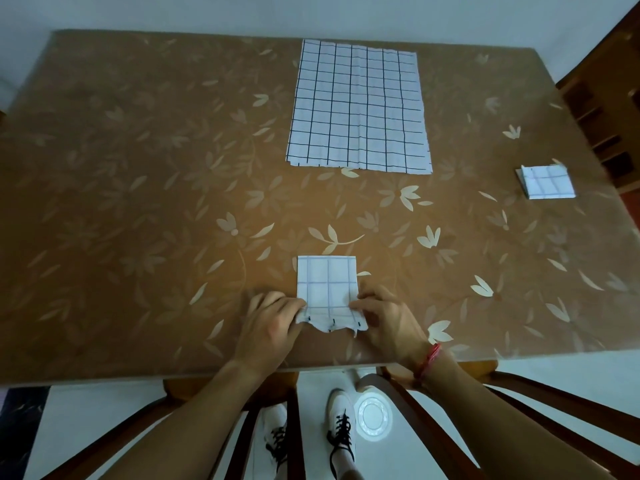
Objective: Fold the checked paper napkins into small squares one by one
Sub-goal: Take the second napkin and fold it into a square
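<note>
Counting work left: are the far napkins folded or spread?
Spread. The far napkins lie flat on the table, full grid showing.

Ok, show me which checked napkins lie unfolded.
The large stack at the table's far side. The napkin between left hand and right hand and the pile at the right edge are folded small.

So the bench (138,168) is a brown top with a pale leaf-and-flower print, kinda glossy. Three things are sitting right on it. There's a flat stack of unfolded checked napkins (358,105) up at the top centre, and a small pile of folded squares (547,181) way over by the right edge. A partly folded napkin (327,285) lies at the bottom centre near the front edge, its near end rumpled. All three are well apart from each other.
</note>
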